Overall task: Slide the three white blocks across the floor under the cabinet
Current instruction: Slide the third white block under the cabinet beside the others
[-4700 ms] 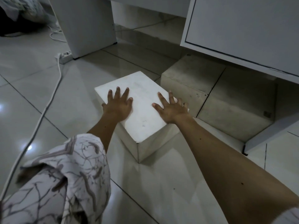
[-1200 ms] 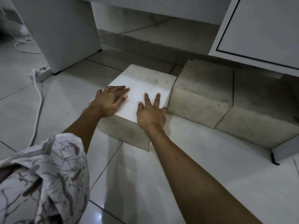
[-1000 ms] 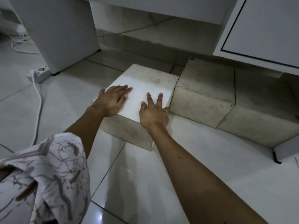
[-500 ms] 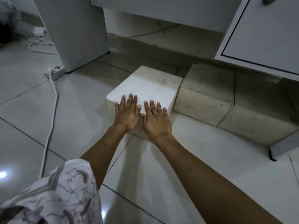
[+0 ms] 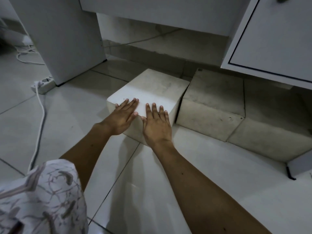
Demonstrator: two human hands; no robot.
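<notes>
Three white blocks stand in a row on the tiled floor. The leftmost block [image 5: 152, 88] is out in the light, its right side against the middle block [image 5: 214, 98]. The right block [image 5: 273, 125] lies in shadow beneath the white cabinet [image 5: 273, 36]. My left hand [image 5: 122, 119] and my right hand [image 5: 157, 124] lie flat side by side over the near edge of the leftmost block, fingers stretched on its top, palms against its front face. Neither hand grips anything.
A white cabinet side panel [image 5: 64, 39] stands at the left. A power strip [image 5: 44, 82] with a white cable [image 5: 39, 124] lies on the floor left of the blocks. A cabinet foot [image 5: 297, 166] sits on the floor at the right. A patterned sleeve [image 5: 42, 196] fills the lower left.
The leftmost block has slid away from me and turned square beside the middle block. My hands moved from its top back to its near edge, side by side.
</notes>
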